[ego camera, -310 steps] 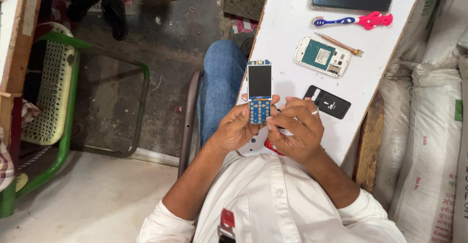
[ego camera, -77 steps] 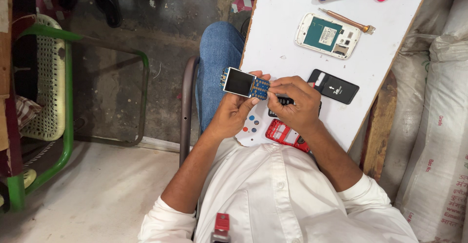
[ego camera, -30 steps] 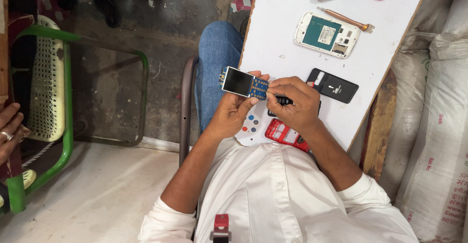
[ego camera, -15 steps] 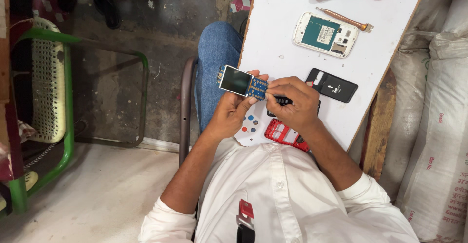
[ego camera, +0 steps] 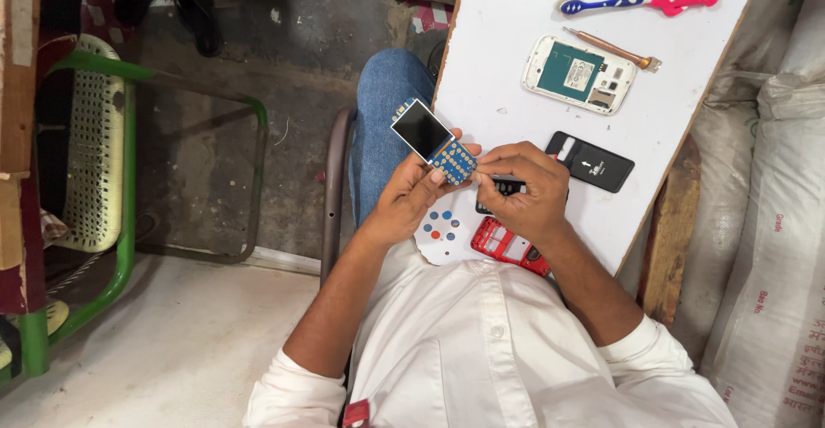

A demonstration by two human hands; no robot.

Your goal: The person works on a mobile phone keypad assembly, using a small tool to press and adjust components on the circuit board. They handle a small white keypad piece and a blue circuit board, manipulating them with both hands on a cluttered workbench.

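Currently, the left hand point(ego camera: 411, 198) grips a bare phone circuit board point(ego camera: 434, 142) with a dark screen and a blue contact grid. Its fingers are curled and pinched on the grid end, so the screen end projects free, up and to the left, over the near-left edge of the white table point(ego camera: 516, 41). This tilt turns the board face toward the camera for inspection.

The right hand point(ego camera: 526, 194) sits just right of the board. Its fingertips are pressed together at the board's near edge, and a small black part shows under the fingers; what it is cannot be told.

Loose parts lie within reach:
- a red phone frame point(ego camera: 509, 246) just near the right hand;
- a black battery point(ego camera: 590, 161) to the right;
- an opened white phone point(ego camera: 577, 74) farther off;
- a toothbrush point(ego camera: 640, 0) at the far end.
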